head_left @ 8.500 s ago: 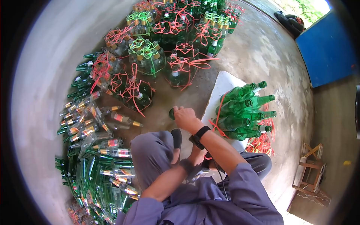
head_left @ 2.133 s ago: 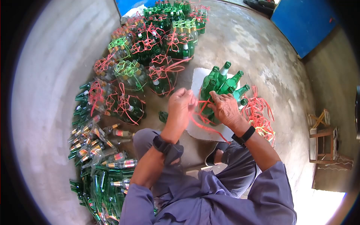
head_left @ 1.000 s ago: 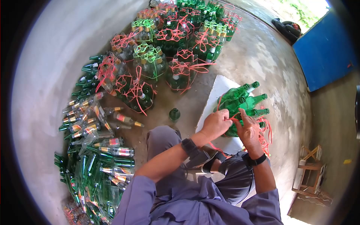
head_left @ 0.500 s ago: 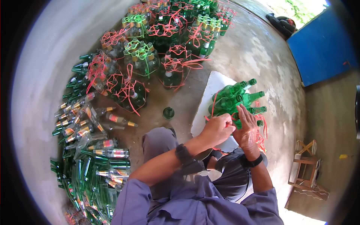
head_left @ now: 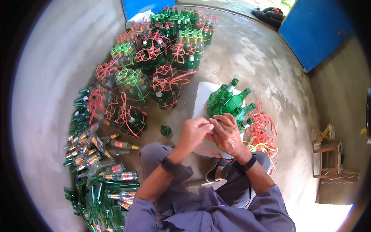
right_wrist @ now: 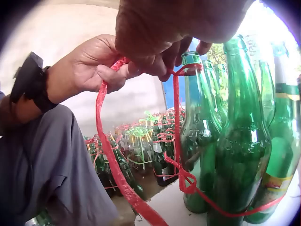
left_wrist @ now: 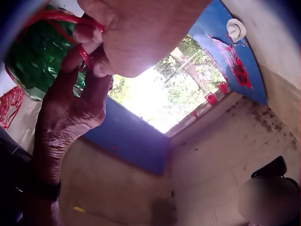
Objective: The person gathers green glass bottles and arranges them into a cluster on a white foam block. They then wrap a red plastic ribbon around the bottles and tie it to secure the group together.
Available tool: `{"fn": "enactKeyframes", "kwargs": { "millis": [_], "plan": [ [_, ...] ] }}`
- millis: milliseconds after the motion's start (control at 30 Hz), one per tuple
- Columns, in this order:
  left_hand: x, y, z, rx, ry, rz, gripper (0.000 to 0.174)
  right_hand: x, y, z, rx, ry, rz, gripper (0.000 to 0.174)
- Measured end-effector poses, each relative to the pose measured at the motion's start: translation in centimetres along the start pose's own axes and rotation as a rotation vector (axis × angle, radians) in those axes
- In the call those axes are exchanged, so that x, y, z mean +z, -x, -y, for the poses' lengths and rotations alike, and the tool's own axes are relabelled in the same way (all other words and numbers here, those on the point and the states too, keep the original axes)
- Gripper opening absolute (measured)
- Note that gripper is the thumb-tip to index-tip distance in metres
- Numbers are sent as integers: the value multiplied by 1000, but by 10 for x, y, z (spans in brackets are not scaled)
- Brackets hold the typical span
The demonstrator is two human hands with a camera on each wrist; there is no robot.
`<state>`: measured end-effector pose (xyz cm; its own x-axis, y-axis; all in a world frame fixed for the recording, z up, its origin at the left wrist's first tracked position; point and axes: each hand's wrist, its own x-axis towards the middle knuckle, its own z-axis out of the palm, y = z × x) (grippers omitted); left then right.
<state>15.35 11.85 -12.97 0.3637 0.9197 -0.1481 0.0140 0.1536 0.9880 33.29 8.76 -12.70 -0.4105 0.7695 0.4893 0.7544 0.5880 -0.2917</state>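
Several upright green glass bottles [head_left: 235, 101] stand grouped on a white board [head_left: 201, 94], a red plastic strap [right_wrist: 225, 213] running round their lower part. The left hand [head_left: 193, 133] pinches a length of strap between thumb and fingers; its loose tail hangs down in the right wrist view. Right beside it, at the nearest bottle's neck [right_wrist: 190, 70], the right hand [head_left: 230, 139] has its fingers curled on the strap, which loops round that neck. In the left wrist view the left hand [left_wrist: 141, 35] and right hand [left_wrist: 70, 113] meet at the strap.
A tangle of red and green straps [head_left: 262, 127] lies right of the board. One green bottle [head_left: 165, 130] stands alone on the floor. Strapped bottle bundles [head_left: 131, 81] fill the back left; loose bottles [head_left: 104, 193] are piled left. A wooden stool [head_left: 327, 154] is at right.
The right hand has left the lone green bottle on the floor and come to the bottle group. Both hands have since drawn together on the strap at the near bottle, and the head view has shifted.
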Motion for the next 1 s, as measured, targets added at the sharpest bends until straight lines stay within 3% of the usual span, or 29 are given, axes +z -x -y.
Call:
{"fn": "enactKeyframes", "kwargs": {
  "millis": [133,200,400,567,633,867,1000],
  "plan": [
    [-3,5,-12,94,108,-172,14,13,5,-10,-12,-26,-105,44],
    [-14,9,-18,73,40,-145,13,13,4,-10,-10,-60,-155,29],
    [-50,39,-43,-133,-229,22,12,24,4,-15,85,-177,-283,13],
    [-100,56,-45,-54,-519,51,10,29,6,-16,131,-219,-321,12],
    [-121,60,-64,-76,-437,7,9,30,6,-16,142,-232,-331,12],
    [-185,72,-127,-5,-605,-139,9,32,6,-15,219,-265,-340,8],
    [-203,85,-142,70,-661,-334,7,32,7,-15,248,-302,-370,8]
  ]
}}
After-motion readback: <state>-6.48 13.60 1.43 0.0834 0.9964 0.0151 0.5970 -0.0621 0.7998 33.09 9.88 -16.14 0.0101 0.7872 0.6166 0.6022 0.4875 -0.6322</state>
